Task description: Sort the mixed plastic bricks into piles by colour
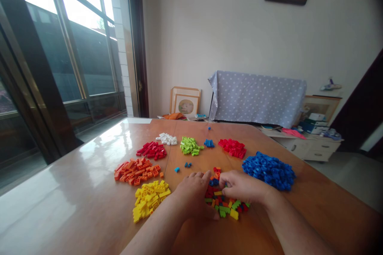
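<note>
A mixed heap of toy building bricks (225, 209) in red, yellow, green, orange and blue lies on the wooden table (191, 245) between my hands. My left hand (195, 194) rests along the heap's left side, palm down, its fingers stretched out and thumb apart. Over the heap's upper right part is my right hand (241, 185), with fingers curled down among the bricks. Whatever its fingertips pinch is hidden. Close to my left wrist sits a pile of yellow bricks (151, 199).
Sorted piles surround the heap: orange bricks (134, 172), dark red bricks (151, 150), white bricks (166, 139), lime green bricks (190, 146), red bricks (232, 148) and a large blue pile (268, 170). Small blue pieces (188, 165) lie mid-table. Beyond stands a cloth-covered object (257, 97).
</note>
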`<state>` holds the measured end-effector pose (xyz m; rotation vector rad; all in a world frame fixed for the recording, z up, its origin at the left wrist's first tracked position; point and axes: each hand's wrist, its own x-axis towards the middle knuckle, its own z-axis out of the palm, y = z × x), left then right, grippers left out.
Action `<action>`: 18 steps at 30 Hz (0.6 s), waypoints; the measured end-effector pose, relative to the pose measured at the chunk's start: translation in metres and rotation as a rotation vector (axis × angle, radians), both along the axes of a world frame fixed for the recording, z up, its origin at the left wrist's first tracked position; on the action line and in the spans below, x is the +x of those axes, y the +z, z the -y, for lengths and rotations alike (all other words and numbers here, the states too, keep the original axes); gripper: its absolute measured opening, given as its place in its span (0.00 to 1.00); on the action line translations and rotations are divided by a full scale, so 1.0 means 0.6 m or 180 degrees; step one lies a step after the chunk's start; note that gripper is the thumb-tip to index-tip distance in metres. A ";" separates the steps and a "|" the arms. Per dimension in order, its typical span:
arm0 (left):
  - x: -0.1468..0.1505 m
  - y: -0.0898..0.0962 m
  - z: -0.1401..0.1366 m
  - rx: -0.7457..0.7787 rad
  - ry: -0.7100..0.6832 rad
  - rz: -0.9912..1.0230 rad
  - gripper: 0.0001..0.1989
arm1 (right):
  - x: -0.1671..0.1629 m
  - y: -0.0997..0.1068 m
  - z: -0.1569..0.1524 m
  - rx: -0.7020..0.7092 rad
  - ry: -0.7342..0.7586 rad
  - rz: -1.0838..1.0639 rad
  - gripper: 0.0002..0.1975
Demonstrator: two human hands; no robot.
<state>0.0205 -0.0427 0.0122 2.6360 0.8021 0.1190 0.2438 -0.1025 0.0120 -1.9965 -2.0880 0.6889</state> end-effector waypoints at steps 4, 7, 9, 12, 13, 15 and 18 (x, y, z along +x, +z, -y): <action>-0.001 -0.002 0.000 -0.0005 -0.0007 -0.0004 0.62 | 0.001 -0.001 0.000 0.0194 -0.0020 0.0020 0.07; -0.001 -0.003 -0.002 -0.0045 0.0000 0.0007 0.61 | 0.003 -0.001 0.002 0.0065 0.0034 -0.0099 0.09; -0.001 -0.003 -0.003 -0.0080 0.0001 0.0008 0.62 | 0.003 -0.002 0.002 0.0046 0.0020 -0.0100 0.11; -0.001 -0.002 -0.004 -0.0122 -0.0008 0.0045 0.62 | 0.002 -0.003 0.000 0.0065 -0.0036 -0.0108 0.10; -0.002 0.000 -0.004 -0.0136 -0.0008 0.0060 0.62 | 0.002 -0.003 0.000 0.0054 -0.0047 -0.0148 0.09; -0.003 0.002 -0.003 -0.0163 -0.0004 0.0078 0.62 | 0.003 0.000 0.000 0.0023 -0.0063 -0.0277 0.07; -0.004 0.005 -0.002 -0.0185 0.0005 0.0072 0.61 | 0.003 0.007 0.002 0.0019 -0.0109 -0.0508 0.05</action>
